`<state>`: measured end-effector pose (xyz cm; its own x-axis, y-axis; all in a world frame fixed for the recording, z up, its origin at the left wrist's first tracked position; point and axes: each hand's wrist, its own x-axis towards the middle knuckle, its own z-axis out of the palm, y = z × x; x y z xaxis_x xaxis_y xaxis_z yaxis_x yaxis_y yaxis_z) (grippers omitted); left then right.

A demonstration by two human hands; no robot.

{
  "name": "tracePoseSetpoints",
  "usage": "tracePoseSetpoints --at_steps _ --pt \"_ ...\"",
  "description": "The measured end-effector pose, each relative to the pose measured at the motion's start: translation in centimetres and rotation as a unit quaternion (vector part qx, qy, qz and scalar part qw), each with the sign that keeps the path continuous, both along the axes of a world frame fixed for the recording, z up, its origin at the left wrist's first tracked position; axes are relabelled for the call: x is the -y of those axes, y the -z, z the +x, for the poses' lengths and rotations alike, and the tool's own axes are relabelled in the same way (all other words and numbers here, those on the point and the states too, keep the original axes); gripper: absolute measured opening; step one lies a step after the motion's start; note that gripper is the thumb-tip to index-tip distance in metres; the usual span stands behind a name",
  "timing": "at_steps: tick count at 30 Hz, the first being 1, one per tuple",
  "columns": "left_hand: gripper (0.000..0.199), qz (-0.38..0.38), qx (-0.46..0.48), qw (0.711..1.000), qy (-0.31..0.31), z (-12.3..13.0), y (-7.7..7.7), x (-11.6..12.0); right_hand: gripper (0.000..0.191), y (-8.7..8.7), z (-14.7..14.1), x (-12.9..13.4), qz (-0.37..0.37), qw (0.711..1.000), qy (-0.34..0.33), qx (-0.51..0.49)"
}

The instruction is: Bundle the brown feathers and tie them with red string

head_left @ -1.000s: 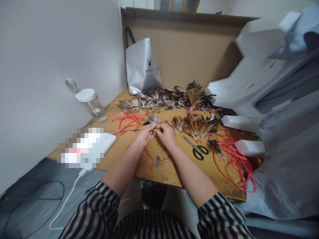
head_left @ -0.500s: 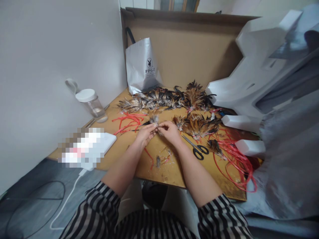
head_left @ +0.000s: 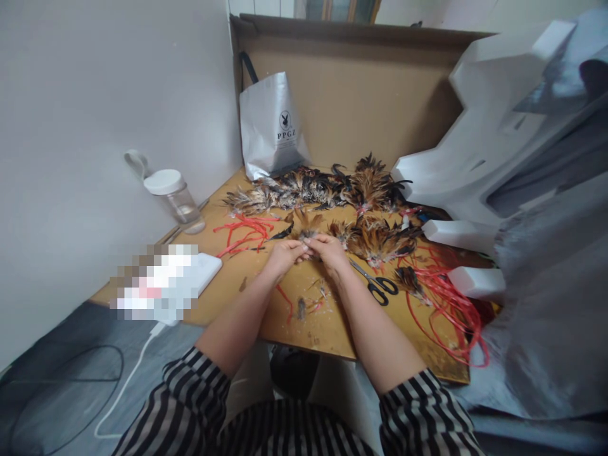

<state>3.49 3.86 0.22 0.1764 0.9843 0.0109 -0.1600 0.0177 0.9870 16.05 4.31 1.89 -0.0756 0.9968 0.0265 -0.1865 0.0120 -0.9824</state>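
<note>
Both hands meet over the middle of the wooden table. My left hand is closed, its fingers pinching the base of a small feather bunch. From the right, my right hand pinches the same base, fingertips touching the left ones. The bunch fans out beyond my fingers, brown above and greyish near the base; its lower end is hidden by them. Just right of it lie brown feather bunches with red ties. Black-handled scissors rest open beside my right forearm.
A long pile of feathers lies at the back below a silver bag. Red strips lie left; a tangle of red ribbon lies right. A lidded jar stands left, and white foam pieces border the right.
Both hands have shifted slightly right. The feather bunch in them has turned and now spreads into a wider brown fan. A dark feather shows left of it.
</note>
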Motion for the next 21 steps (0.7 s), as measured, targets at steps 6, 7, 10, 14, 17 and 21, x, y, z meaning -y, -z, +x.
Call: tracePoseSetpoints --at_steps 6,7,10,14,17,21 --pt "0.011 0.002 -0.006 1.000 -0.025 0.2 0.5 0.0 0.017 0.0 -0.1 0.2 0.028 0.999 0.022 0.038" --pt "0.010 0.002 -0.008 0.999 -0.033 0.2 0.5 0.0 0.017 0.0 -0.2 0.3 0.034 0.998 0.024 0.043" --pt "0.010 0.000 -0.007 0.999 -0.033 0.2 0.4 -0.1 0.018 0.0 -0.5 0.3 0.038 0.998 0.020 0.052" --pt "0.017 -0.014 0.018 0.999 -0.029 -0.1 0.3 -0.2 0.022 0.2 0.3 -0.5 0.030 0.997 0.040 0.066" --pt "0.021 -0.044 0.069 0.996 -0.041 -0.4 0.4 -0.4 0.026 0.7 2.3 -1.8 0.082 0.979 0.139 0.122" --pt "0.021 -0.080 0.136 0.986 -0.048 -0.7 0.6 -0.8 0.023 1.5 5.3 -2.9 0.097 0.941 0.175 0.274"
